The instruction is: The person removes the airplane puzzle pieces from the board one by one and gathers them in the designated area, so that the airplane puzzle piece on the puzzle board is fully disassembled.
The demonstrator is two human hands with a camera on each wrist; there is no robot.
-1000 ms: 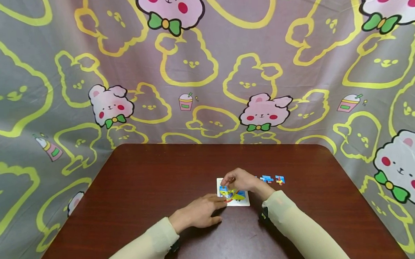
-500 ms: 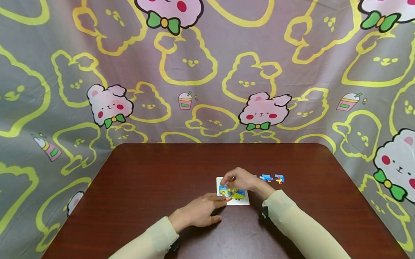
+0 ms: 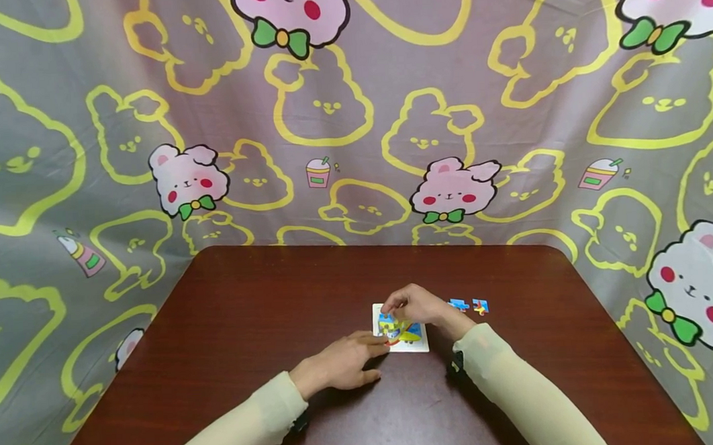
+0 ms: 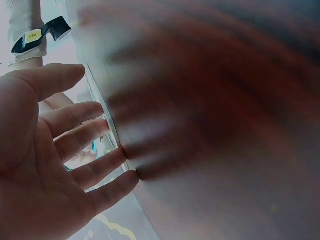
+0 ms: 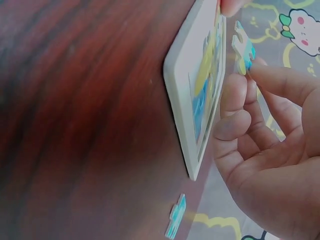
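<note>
In the head view a small jigsaw board (image 3: pixel 420 347) with a white rim lies on the table, its blue and yellow picture partly filled. My right hand (image 3: pixel 419 304) is over its far side. The right wrist view shows that hand's thumb and finger pinching a blue and yellow jigsaw piece (image 5: pixel 243 49), held apart from the board and tilted. My left hand (image 3: pixel 348 364) rests at the board's near left side with fingers extended. Its fingertips reach the board's edge; in the left wrist view the fingers (image 4: pixel 102 172) are straight and spread, holding nothing.
Loose jigsaw pieces lie to the right of the board, among them a blue one (image 3: pixel 458 304) and a blue, red and yellow one (image 3: pixel 480 307). A patterned curtain (image 3: pixel 351 115) hangs behind the brown table (image 3: pixel 264 301).
My right hand has shifted slightly right and away with the jigsaw piece still pinched, covering a loose piece partly visible before. My left hand has stayed in place.
</note>
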